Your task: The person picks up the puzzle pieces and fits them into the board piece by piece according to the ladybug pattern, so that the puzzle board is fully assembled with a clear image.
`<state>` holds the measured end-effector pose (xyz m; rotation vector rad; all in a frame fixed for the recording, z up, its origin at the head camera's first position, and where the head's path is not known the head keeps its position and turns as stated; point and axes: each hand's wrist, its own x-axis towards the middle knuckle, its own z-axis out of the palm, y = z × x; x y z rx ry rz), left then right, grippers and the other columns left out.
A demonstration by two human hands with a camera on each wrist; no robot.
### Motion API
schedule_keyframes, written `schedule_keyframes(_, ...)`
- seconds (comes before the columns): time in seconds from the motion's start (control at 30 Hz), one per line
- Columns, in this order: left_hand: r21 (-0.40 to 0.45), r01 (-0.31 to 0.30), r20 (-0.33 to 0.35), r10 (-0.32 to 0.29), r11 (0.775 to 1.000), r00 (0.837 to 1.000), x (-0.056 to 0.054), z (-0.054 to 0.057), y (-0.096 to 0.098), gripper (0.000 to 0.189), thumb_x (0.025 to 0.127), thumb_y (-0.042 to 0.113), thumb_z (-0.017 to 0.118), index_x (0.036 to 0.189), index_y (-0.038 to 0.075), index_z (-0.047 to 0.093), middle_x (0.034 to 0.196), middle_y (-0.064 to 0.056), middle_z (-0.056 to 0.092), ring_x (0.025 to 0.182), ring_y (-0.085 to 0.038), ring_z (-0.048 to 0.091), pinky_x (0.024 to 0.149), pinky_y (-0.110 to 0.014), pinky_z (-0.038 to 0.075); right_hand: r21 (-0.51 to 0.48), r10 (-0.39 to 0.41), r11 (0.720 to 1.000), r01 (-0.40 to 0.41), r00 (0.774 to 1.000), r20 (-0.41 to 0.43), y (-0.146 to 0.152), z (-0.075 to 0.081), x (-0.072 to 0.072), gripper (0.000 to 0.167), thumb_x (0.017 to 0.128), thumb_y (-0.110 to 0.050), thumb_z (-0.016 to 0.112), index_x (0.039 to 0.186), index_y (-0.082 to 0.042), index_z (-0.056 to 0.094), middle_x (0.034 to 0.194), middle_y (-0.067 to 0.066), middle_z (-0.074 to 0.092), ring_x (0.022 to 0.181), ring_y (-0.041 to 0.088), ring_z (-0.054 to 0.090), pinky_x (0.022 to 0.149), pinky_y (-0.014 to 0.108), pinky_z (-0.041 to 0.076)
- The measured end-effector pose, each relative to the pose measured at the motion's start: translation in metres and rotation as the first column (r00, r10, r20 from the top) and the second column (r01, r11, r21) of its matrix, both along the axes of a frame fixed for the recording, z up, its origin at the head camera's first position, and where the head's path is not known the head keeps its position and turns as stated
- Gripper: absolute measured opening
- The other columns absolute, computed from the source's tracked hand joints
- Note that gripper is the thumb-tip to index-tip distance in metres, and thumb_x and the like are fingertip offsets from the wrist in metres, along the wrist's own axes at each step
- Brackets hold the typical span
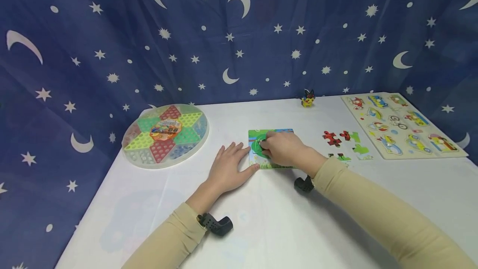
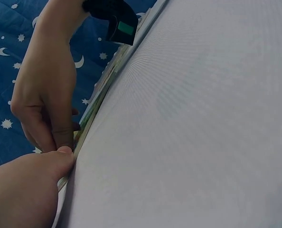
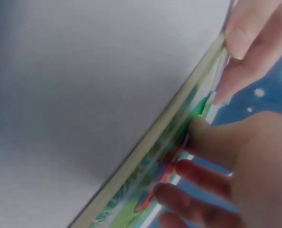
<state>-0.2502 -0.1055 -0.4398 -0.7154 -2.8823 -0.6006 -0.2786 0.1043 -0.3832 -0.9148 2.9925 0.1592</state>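
A small picture puzzle board (image 1: pixel 254 134), green and blue with a printed green outline, lies on the white table. My left hand (image 1: pixel 229 169) rests flat at its left side with fingers spread; the thumb touches the board's lower left corner. Over the board, my right hand (image 1: pixel 284 148) bends down and its curled fingers pinch a small dark puzzle piece against the picture, mostly hidden by the fingertips. In the right wrist view, the thumb and fingers (image 3: pixel 198 175) reach the board face (image 3: pixel 131 199), where red and green show between them.
Loose red puzzle pieces (image 1: pixel 331 138) and green puzzle pieces (image 1: pixel 360 151) lie right of the board. Farther right is a wooden vehicle puzzle (image 1: pixel 403 125). A round Chinese checkers board (image 1: pixel 166 134) lies left, and a small yellow figurine (image 1: pixel 308 99) stands by the star-patterned curtain (image 1: pixel 261 45).
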Motion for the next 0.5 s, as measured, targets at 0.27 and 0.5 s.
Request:
schedule_keyframes(0.27, 0.008, 0.002, -0.011, -0.002, 1.000, 1.000, -0.0001, 0.0006, -0.0024, 0.069, 0.097, 0.061, 0.056, 0.148, 0.014, 0.056, 0.155, -0.012, 0.048, 0.149, -0.033, 0.034, 0.124, -0.054, 0.015, 0.086, 0.072, 0.994, -0.067, 0.996, -0.050, -0.0031, -0.0024, -0.0003, 0.038, 0.100, -0.027, 0.069, 0.135, -0.012, 0.069, 0.120, 0.007, 0.068, 0.098, 0.025, 0.070, 0.080, 0.044, 0.061)
schedule_keyframes(0.5, 0.017, 0.010, -0.012, -0.010, 1.000, 1.000, 0.0009, 0.0005, -0.0010, 0.069, 0.097, 0.061, 0.056, 0.149, 0.015, 0.056, 0.155, -0.011, 0.048, 0.149, -0.033, 0.034, 0.124, -0.054, 0.015, -0.021, 0.054, 0.998, -0.055, 0.998, -0.025, -0.0011, -0.0044, 0.0002, 0.041, 0.100, -0.021, 0.069, 0.141, -0.023, 0.066, 0.110, 0.005, 0.069, 0.088, 0.025, 0.070, 0.066, 0.040, 0.060)
